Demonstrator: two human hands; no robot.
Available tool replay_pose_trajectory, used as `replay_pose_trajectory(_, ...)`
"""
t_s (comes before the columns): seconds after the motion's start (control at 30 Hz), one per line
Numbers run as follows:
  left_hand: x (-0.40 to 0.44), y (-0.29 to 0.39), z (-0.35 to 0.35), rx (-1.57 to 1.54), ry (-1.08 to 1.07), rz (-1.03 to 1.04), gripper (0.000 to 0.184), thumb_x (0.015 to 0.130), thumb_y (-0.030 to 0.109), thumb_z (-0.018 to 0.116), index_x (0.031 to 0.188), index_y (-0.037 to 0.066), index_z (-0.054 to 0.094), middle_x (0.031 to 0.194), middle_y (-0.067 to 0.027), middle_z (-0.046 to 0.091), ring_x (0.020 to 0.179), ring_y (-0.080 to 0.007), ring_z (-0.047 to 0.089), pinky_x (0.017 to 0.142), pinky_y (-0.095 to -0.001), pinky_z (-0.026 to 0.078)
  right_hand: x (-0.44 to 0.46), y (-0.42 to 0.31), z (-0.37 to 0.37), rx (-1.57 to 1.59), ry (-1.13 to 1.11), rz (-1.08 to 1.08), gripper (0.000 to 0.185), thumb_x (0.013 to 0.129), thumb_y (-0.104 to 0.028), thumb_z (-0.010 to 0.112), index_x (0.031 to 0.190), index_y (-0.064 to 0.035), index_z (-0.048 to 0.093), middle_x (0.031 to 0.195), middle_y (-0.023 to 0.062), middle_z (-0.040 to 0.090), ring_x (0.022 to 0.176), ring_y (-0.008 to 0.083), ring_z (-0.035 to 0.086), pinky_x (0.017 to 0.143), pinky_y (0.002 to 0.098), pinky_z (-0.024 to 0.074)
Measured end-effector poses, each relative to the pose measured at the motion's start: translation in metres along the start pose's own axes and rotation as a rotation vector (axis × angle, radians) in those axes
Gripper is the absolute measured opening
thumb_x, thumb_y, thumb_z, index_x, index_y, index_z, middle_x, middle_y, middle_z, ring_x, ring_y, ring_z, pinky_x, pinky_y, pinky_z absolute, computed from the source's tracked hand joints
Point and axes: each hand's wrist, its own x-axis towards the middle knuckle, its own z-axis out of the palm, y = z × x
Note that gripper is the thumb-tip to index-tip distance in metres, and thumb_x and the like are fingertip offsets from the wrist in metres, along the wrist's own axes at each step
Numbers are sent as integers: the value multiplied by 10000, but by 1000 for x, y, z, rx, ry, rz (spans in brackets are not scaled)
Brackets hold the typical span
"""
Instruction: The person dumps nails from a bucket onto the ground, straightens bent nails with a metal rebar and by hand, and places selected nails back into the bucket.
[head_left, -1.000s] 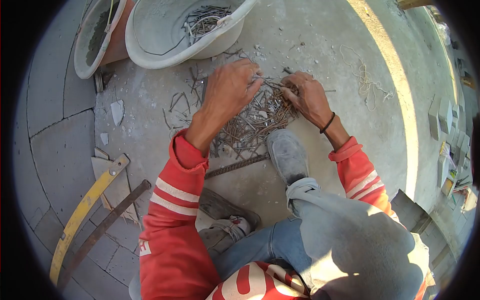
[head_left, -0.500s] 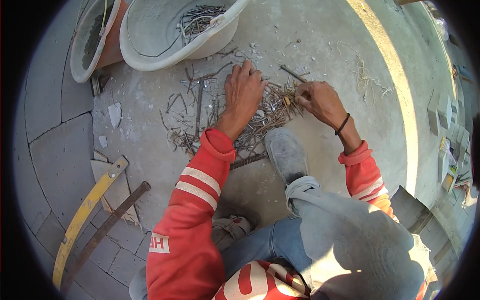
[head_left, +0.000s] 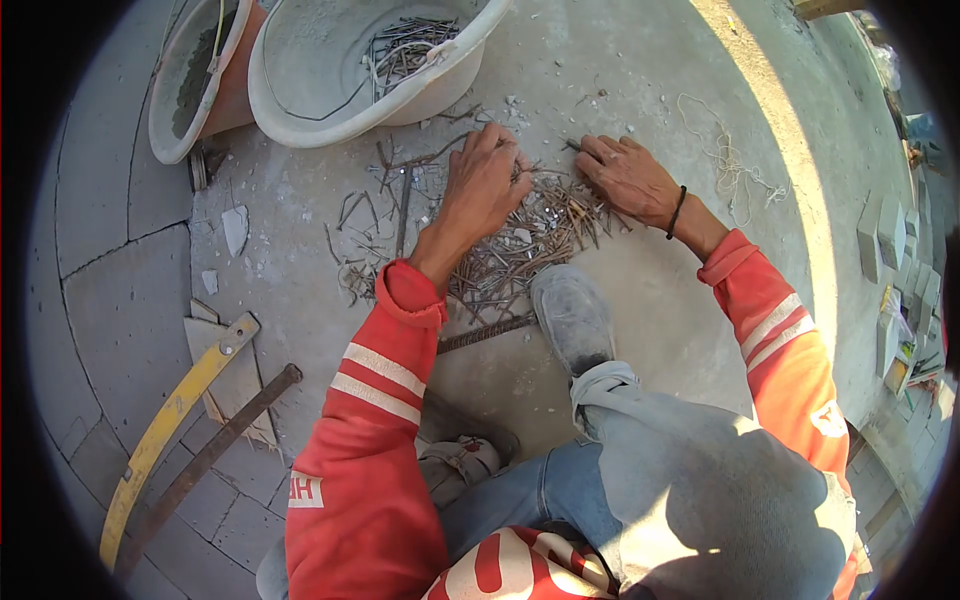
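A pile of rusty and grey nails [head_left: 520, 250] lies on the concrete floor in front of my shoe. My left hand [head_left: 485, 180] is over the pile's upper left part, its fingers curled together; what they hold, if anything, is too small to name. At the pile's upper right, my right hand [head_left: 630, 180] reaches down with bent fingers, and its fingertips are partly hidden. A dark rod [head_left: 572, 145] lies by those fingertips. Loose bent nails [head_left: 355, 205] are scattered left of the pile.
A pale basin [head_left: 335, 125] holding nails stands at the top, beside an orange bucket [head_left: 225, 90]. A ribbed bar [head_left: 485, 333] lies by my shoe [head_left: 575, 315]. A yellow curved strip [head_left: 180, 405] is at the lower left. Tangled string [head_left: 735, 165] lies right.
My right hand has moved up slightly and turned over, its forearm swinging outward to the right. My left hand stays near the same part of the pile, its fingers now more curled.
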Motion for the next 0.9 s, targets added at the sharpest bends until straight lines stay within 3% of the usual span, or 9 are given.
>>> replay_pose_trajectory(0.13, 8, -8, -22, -345, 8, -58, 218, 945, 133, 699, 1043, -61, 680, 1107, -146, 705, 1017, -286, 674, 879, -378, 511, -4, -3, -27, 383, 129, 287, 155, 974, -125, 633, 1109, -60, 674, 1071, 119, 693, 979, 306, 679, 831, 428, 540)
replay_pose_trajectory(0.2, 10, -10, -28, -833, -101, -357, 274, 986, 175, 722, 1135, -52, 688, 1078, -118, 761, 899, -191, 705, 824, -296, 517, -4, -5, -37, 629, 126, 456, 165, 979, -105, 653, 1129, -41, 680, 1022, 118, 727, 909, 292, 706, 790, 413, 559)
replay_pose_trajectory(0.37, 11, -10, -34, -1108, -99, -583, 321, 980, 180, 761, 1210, -29, 683, 1078, -104, 771, 889, -142, 721, 814, -260, 544, 9, -11, -80, 853, 612, 559, 198, 989, -117, 729, 1157, -14, 744, 906, 71, 756, 789, 108, 681, 724, 270, 551)
replay_pose_trajectory(0.47, 9, -6, -37, -1175, -96, -632, 322, 975, 170, 769, 1215, -24, 680, 1084, -109, 769, 909, -149, 731, 797, -265, 562, 44, -22, -153, 826, 895, 344, 174, 985, -119, 742, 1110, 1, 761, 897, 22, 753, 763, 66, 650, 702, 240, 539)
replay_pose_trajectory(0.6, 11, 0, -38, -1191, -65, -640, 273, 985, 140, 750, 1193, -22, 681, 1076, -117, 771, 894, -152, 740, 753, -254, 568, 99, -24, -214, 696, 988, 42, 291, 941, -164, 756, 1201, -35, 738, 1073, 201, 750, 844, 229, 711, 764, 332, 577)
replay_pose_trajectory(0.7, 11, 0, -42, -1197, -43, -598, 246, 992, 126, 735, 1180, -24, 680, 1062, -126, 776, 871, -155, 745, 737, -253, 565, 105, -32, -218, 314, 796, 252, 413, 966, -166, 733, 1362, -73, 665, 1190, 180, 744, 942, 274, 736, 851, 353, 593)
replay_pose_trajectory(0.77, 10, 8, -51, -1199, -1, -575, 236, 990, 110, 719, 1161, -51, 690, 1034, -126, 779, 842, -149, 742, 708, -243, 557, 89, -21, -173, 219, 620, 170, 287, 943, -202, 766, 1142, 2, 727, 922, 156, 776, 757, 275, 738, 719, 372, 575)
replay_pose_trajectory(0.8, 9, 12, -55, -1203, 28, -550, 231, 989, 94, 704, 1142, -79, 700, 1007, -127, 782, 812, -142, 739, 679, -234, 549, 80, -25, -153, 169, 549, 171, 349, 976, -280, 730, 1165, 13, 710, 875, 188, 748, 781, 321, 718, 744, 398, 564)
replay_pose_trajectory(0.9, 9, 13, -62, -1148, -38, -510, 271, 979, 134, 750, 1166, -50, 683, 1008, -135, 784, 825, -157, 748, 729, -255, 564, 58, -35, -113, 535, 179, 241, 308, 995, -248, 708, 1161, 12, 710, 819, 157, 734, 752, 287, 705, 720, 395, 549)
